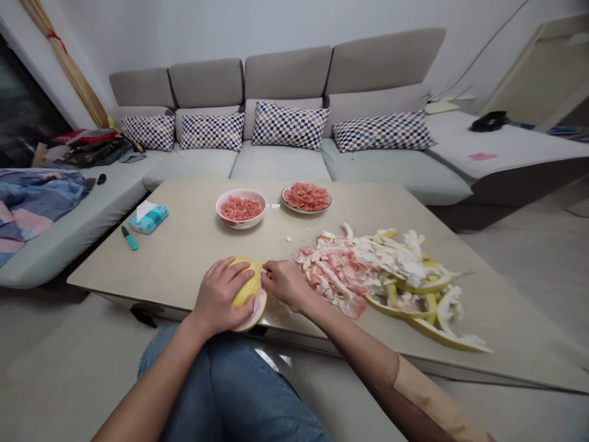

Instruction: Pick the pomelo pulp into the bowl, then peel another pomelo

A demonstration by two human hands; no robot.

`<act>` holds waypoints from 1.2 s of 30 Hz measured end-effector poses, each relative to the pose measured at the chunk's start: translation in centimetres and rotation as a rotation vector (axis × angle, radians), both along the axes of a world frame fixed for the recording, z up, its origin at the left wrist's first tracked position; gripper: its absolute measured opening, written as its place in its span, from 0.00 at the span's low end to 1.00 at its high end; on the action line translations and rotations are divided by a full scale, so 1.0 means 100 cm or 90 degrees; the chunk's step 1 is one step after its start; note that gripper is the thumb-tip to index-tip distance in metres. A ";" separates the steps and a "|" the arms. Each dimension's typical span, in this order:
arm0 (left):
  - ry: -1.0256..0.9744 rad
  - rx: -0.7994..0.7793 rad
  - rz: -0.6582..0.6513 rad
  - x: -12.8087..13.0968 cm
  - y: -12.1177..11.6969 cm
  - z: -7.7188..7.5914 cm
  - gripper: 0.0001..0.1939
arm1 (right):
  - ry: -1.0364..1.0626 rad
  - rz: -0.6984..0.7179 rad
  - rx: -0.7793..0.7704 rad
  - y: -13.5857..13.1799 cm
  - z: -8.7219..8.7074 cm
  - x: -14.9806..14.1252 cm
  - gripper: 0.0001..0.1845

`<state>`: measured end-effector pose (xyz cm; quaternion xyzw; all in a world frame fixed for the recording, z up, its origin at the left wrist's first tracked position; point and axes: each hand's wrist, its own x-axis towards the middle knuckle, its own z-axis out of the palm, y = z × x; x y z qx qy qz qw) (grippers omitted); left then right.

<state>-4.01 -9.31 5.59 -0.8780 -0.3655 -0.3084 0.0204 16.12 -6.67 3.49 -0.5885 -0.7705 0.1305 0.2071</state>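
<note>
At the table (184, 245), pomelo (251, 287) between hands (218, 294).

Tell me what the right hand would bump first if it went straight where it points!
The yellow pomelo, most likely: the right hand is right at its edge, perhaps touching, though depth is hard to judge.

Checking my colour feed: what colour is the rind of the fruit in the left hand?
The rind is yellow, best seen in the head view.
</note>
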 end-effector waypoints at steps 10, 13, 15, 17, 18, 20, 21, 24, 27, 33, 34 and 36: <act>-0.029 0.006 -0.029 -0.018 -0.008 -0.006 0.25 | 0.243 0.028 -0.109 0.008 -0.010 0.014 0.14; -0.046 0.015 -0.034 -0.027 -0.011 -0.009 0.25 | 0.264 0.060 -0.104 0.011 -0.010 0.015 0.15; -0.056 0.015 -0.034 -0.032 -0.011 -0.012 0.25 | 0.221 0.033 -0.054 0.016 -0.007 0.018 0.16; -0.068 0.013 -0.038 -0.036 -0.010 -0.014 0.25 | 0.129 -0.017 0.031 0.020 -0.004 0.024 0.17; -0.077 0.013 -0.041 -0.038 -0.010 -0.016 0.26 | 0.086 -0.044 0.076 0.020 -0.002 0.027 0.19; -0.097 0.017 -0.049 -0.042 -0.010 -0.018 0.26 | 0.051 -0.058 0.128 0.018 0.003 0.030 0.21; -0.104 0.021 -0.052 -0.044 -0.011 -0.019 0.26 | 0.065 -0.036 0.125 0.015 0.006 0.029 0.21; -0.111 0.027 -0.060 -0.047 -0.013 -0.022 0.27 | 0.159 0.084 0.026 0.004 0.015 0.018 0.20; -0.108 0.030 -0.065 -0.047 -0.015 -0.022 0.28 | 0.192 0.138 -0.060 -0.001 0.024 0.003 0.20; -0.114 0.022 -0.063 -0.047 -0.013 -0.022 0.27 | 0.111 0.201 -0.084 0.010 0.042 -0.005 0.12; -0.118 0.015 -0.058 -0.047 -0.012 -0.022 0.26 | 0.105 0.206 -0.086 0.012 0.043 -0.005 0.11; -0.130 -0.004 -0.033 -0.047 -0.008 -0.022 0.23 | 0.120 0.182 -0.087 0.016 0.040 -0.006 0.11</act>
